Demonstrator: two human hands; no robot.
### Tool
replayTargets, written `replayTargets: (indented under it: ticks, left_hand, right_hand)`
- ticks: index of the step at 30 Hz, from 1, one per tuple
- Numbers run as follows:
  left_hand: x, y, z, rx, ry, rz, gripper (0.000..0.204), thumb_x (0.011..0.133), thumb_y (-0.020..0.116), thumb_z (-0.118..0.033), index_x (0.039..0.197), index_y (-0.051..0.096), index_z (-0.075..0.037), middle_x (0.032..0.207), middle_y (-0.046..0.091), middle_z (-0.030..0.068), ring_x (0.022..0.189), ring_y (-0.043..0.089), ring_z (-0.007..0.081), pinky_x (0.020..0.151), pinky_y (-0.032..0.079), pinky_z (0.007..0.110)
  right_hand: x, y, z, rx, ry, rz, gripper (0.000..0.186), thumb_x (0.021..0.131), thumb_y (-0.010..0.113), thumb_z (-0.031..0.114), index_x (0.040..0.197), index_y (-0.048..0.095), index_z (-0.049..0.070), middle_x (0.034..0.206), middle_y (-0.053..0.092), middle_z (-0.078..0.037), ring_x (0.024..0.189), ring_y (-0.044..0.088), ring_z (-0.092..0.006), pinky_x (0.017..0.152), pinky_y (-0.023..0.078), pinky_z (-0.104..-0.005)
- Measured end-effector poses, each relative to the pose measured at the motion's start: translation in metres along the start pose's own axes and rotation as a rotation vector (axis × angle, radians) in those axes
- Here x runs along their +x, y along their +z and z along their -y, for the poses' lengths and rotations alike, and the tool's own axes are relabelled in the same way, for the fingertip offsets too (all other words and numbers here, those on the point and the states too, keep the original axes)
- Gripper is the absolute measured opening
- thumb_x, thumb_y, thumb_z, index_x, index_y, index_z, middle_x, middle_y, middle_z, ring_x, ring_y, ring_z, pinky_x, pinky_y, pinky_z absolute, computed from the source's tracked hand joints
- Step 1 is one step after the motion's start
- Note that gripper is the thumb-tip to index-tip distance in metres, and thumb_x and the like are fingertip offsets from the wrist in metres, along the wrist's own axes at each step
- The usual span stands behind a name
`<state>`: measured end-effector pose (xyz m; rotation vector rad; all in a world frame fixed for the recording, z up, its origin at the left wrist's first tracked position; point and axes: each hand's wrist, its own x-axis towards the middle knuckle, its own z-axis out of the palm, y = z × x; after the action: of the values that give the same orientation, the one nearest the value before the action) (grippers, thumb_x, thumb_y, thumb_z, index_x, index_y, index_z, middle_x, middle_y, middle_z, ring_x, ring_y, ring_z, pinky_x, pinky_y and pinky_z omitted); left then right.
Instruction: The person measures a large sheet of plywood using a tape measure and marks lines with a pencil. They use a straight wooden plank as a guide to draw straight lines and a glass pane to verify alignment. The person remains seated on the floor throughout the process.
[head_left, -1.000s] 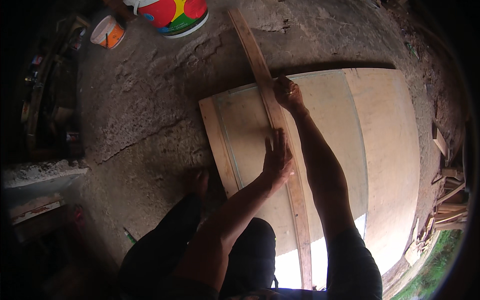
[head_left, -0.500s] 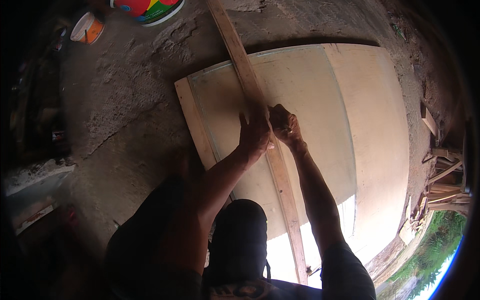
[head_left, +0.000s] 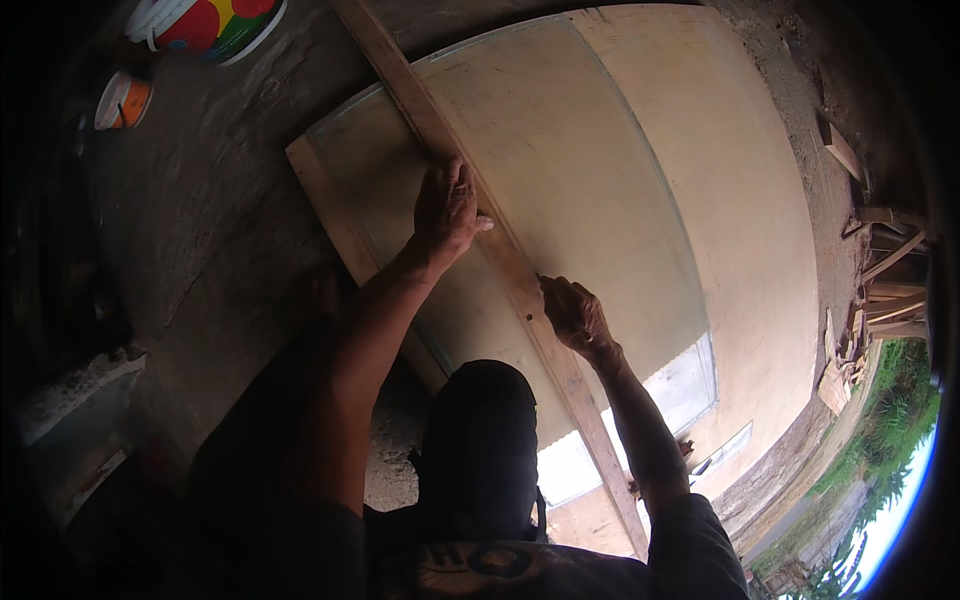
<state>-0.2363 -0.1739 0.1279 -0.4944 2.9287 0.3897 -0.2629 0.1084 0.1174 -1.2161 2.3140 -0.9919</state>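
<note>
A long wooden batten (head_left: 512,275) lies at a slant across a large pale wooden panel (head_left: 640,230), its far end reaching past the panel's edge. My left hand (head_left: 447,212) grips the batten at its left side, fingers curled onto the wood and thumb across it. Nearer to me, my right hand (head_left: 577,318) is closed beside the batten's right edge, its fingertips close against that edge. Whatever those fingers hold is too small and dark to make out.
At the far left stand a colourful bucket (head_left: 228,25) and a small orange-and-white tub (head_left: 123,102). Wood offcuts (head_left: 895,290) are piled at the right, with a loose block (head_left: 842,152) beyond them. Bright sunlight falls on the panel's near part.
My right hand has moved along the batten's edge towards me, away from my left hand. My left hand's fingers have closed onto the batten. The whole view has shifted.
</note>
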Motion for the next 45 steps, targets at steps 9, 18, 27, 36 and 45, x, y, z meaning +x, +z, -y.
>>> replayTargets:
  ticks: [9,18,27,36,45]
  left_hand:
    - [-0.021,0.031,-0.018,-0.02,0.203,-0.175,0.074,0.077,0.082,-0.053,0.112,0.064,0.009,0.123,0.057,0.02,0.122,0.052,0.0316,0.102,0.049,0.041]
    - [-0.037,0.021,-0.058,0.035,0.035,0.079,0.082,0.064,0.092,-0.052,0.115,0.069,0.007,0.135,0.045,0.0209,0.132,0.041,0.035,0.114,0.035,0.05]
    - [-0.043,0.028,-0.062,0.001,0.066,0.029,0.06,0.074,0.087,-0.046,0.096,0.071,0.007,0.134,0.049,0.0231,0.127,0.048,0.0343,0.108,0.043,0.043]
    - [-0.041,0.03,-0.055,-0.045,0.078,0.117,0.068,0.079,0.085,-0.041,0.104,0.064,0.019,0.142,0.046,0.0323,0.132,0.048,0.0388,0.109,0.044,0.044]
    - [-0.037,0.041,-0.043,-0.037,0.148,0.024,0.05,0.081,0.084,-0.036,0.084,0.068,0.011,0.145,0.044,0.0276,0.13,0.05,0.0367,0.109,0.045,0.044]
  right_hand:
    - [-0.005,0.003,-0.005,-0.003,0.0,0.015,0.024,0.092,0.06,0.0,0.115,0.063,0.005,0.09,0.059,-0.01,0.074,0.059,-0.0284,0.071,0.05,-0.0369]
    - [-0.002,0.006,-0.011,0.107,0.087,0.022,0.012,0.09,0.066,0.006,0.099,0.059,0.007,0.087,0.062,-0.011,0.071,0.062,-0.0324,0.065,0.052,-0.0418]
    - [-0.014,0.004,-0.013,0.083,0.051,0.014,0.014,0.09,0.066,0.004,0.104,0.062,0.006,0.085,0.062,-0.01,0.072,0.063,-0.0284,0.065,0.052,-0.0396]
    - [-0.164,-0.03,-0.019,0.027,0.087,0.062,0.029,0.089,0.067,0.005,0.118,0.064,0.004,0.09,0.07,-0.008,0.073,0.065,-0.0259,0.067,0.056,-0.0382]
    - [-0.275,-0.053,-0.019,0.013,0.181,0.073,0.031,0.09,0.067,0.003,0.12,0.063,0.002,0.091,0.071,-0.008,0.074,0.065,-0.0254,0.068,0.055,-0.0369]
